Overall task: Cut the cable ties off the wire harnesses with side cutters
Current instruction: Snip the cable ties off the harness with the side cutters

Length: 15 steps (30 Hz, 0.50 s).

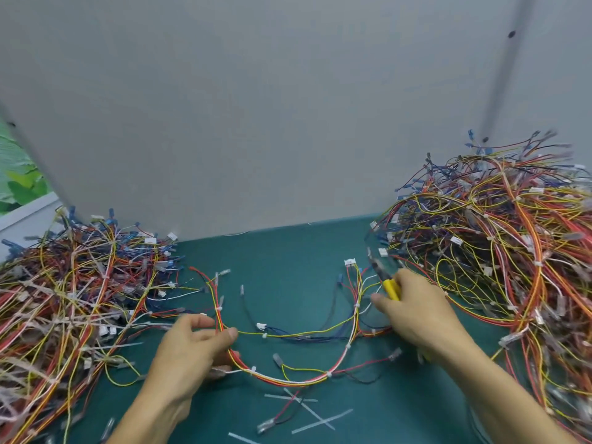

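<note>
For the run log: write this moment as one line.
left hand: pinches harness | right hand: grips side cutters | cable ties: on harness, uncut | cut strips: on mat

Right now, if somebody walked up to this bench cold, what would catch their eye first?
Two tangled heaps of coloured wire harnesses dominate, a taller right heap and a lower left heap, flanking the green mat. Between them, the left hand pinches one spread-out harness while the right hand grips yellow-handled side cutters. Loose cable ties lie at the near edge.
</note>
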### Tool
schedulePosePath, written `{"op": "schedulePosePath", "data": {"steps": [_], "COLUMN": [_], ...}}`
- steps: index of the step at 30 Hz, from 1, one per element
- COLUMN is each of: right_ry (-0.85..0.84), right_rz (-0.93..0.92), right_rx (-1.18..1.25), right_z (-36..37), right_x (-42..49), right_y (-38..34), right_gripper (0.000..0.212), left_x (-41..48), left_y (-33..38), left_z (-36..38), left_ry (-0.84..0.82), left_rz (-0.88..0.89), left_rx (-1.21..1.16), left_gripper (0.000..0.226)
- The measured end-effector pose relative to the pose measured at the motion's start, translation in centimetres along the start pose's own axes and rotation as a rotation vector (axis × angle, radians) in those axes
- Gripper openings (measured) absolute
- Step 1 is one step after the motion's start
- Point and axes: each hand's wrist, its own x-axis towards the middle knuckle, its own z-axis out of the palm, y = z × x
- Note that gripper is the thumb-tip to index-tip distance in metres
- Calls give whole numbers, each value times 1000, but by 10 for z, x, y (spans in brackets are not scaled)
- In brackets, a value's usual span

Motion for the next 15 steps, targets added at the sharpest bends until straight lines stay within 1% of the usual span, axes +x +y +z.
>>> {"op": "schedulePosePath", "data": {"steps": [2, 3, 5, 7, 9, 11, 12, 13, 15], "right_ry": [-37, -55, -81, -96, -112, -78, -44, -5, 27], "right_rz": [-17, -31, -35, -15, 37, 76, 78, 73, 86], "right_rx": [-150, -207, -271, -271, -206, -45, 78, 245, 692], "right_z": [7, 12, 21, 27, 29, 25, 21, 15, 2], "right_x": [-3, -3, 0, 5, 9, 16, 19, 22, 25], "right_y": [-13, -20, -33, -39, -39, -33, -31, -29, -31], "right_gripper": [34, 34, 33, 25, 17, 15, 13, 11, 11], "left_x": [0, 1, 2, 3, 5, 9, 12, 15, 21], "left_y": [-1, -1, 0, 2, 6, 13, 17, 22, 32], "left_z": [-2, -4, -7, -9, -12, -14, -14, -14, -9], "left_ry": [-36, -53, -95, -123, -125, -107, -95, -86, -85], "left_rz": [-8, -13, -15, 0, 24, 43, 52, 64, 104], "left_rx": [44, 52, 66, 69, 44, -7, -40, -75, -143], "left_gripper": [37, 37, 28, 20, 18, 18, 18, 18, 19]}}
